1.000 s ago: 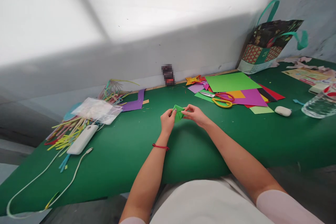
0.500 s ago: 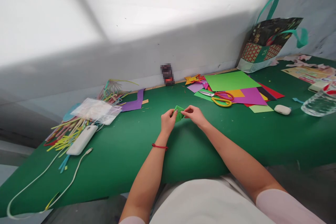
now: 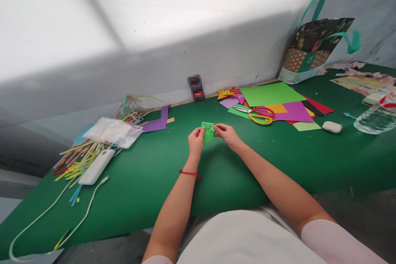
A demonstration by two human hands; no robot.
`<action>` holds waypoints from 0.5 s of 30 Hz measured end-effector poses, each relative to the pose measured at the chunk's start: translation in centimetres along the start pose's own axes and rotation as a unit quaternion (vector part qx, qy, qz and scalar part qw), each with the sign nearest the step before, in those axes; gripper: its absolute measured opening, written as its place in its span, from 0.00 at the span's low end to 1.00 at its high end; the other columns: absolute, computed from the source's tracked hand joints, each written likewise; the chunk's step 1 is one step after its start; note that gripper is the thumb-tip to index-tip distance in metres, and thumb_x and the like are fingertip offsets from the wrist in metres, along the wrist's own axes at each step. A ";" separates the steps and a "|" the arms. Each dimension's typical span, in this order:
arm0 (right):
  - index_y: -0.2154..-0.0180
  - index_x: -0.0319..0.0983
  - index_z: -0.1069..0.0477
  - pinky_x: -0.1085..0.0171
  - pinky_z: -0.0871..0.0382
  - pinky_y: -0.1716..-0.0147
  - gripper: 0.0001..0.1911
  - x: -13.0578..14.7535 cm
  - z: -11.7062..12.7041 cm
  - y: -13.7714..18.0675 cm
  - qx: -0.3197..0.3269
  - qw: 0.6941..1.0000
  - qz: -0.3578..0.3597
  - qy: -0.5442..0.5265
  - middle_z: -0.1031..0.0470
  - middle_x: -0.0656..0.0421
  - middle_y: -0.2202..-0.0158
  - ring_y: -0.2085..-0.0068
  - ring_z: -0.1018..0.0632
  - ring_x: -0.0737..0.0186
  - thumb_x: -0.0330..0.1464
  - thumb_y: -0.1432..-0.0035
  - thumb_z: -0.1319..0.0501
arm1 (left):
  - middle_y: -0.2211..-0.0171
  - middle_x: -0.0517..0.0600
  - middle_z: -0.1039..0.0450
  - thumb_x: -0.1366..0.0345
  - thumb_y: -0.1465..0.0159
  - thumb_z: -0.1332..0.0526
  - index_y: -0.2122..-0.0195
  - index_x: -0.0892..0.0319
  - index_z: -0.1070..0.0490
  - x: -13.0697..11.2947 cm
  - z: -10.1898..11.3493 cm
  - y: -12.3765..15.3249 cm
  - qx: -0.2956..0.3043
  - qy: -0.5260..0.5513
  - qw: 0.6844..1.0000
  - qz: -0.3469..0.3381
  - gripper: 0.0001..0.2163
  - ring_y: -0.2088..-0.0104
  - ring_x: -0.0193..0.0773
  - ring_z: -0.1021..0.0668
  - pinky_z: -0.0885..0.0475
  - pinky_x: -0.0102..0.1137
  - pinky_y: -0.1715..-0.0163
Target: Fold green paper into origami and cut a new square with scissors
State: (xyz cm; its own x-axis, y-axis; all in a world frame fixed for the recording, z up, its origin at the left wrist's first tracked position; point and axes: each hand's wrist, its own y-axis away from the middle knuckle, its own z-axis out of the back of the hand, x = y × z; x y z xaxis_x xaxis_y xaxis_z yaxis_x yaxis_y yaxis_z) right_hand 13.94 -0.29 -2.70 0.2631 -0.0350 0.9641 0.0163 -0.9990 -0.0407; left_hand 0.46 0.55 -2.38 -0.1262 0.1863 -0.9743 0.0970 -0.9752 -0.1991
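Note:
A small folded piece of bright green paper (image 3: 208,133) is held up between my two hands, above the green tabletop. My left hand (image 3: 196,139) pinches its left side, thumb on the face towards me. At the paper's upper right edge, the fingertips of my right hand (image 3: 226,134) are closed on it. Crease lines cross the paper's face. A red cord bracelet circles my left wrist. Behind my right hand lie scissors (image 3: 262,111) with one red and one yellow handle, partly over coloured paper sheets (image 3: 275,95).
Left on the green table (image 3: 148,181) are paper strips (image 3: 77,163), a plastic bag (image 3: 113,131), a white power bank (image 3: 97,167) and a cable. Purple paper (image 3: 156,121) lies behind. To the right are an earbud case (image 3: 332,127), a water container (image 3: 375,117) and a tote bag (image 3: 309,55).
The green paper has turned in my hands, and more of its creased face shows. My left hand has shifted slightly left, and both hands still pinch the paper.

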 end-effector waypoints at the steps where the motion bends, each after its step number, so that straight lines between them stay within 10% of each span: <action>1: 0.71 0.38 0.27 0.61 0.30 0.62 0.20 0.0 0.0 0.1 0.023 0.999 -0.015 -0.017 0.25 0.58 0.69 0.63 0.25 0.60 0.47 0.62 0.32 | 0.79 0.46 0.31 0.49 0.48 0.39 0.74 0.61 0.27 0.0 0.1 -0.1 -0.004 0.010 1.000 0.005 0.18 0.77 0.31 0.32 0.37 0.26 0.77; 15: 0.74 0.38 0.27 0.56 0.26 0.59 0.14 -0.7 0.1 0.1 0.009 0.996 -0.074 -0.058 0.24 0.58 0.74 0.67 0.23 0.61 0.39 0.62 0.29 | 0.80 0.45 0.32 0.51 0.45 0.41 0.74 0.60 0.30 0.1 -0.2 0.3 0.007 -0.024 0.999 -0.030 0.16 0.79 0.31 0.32 0.38 0.27 0.77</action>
State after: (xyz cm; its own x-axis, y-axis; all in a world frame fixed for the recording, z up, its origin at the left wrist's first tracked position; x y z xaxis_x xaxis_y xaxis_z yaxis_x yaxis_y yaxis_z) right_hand 13.83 -0.38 -3.40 0.3670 0.1163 0.9229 0.0801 -0.9924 0.0931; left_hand 0.69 0.35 -2.59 -0.1780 0.2391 -0.9545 0.0735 -0.9641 -0.2552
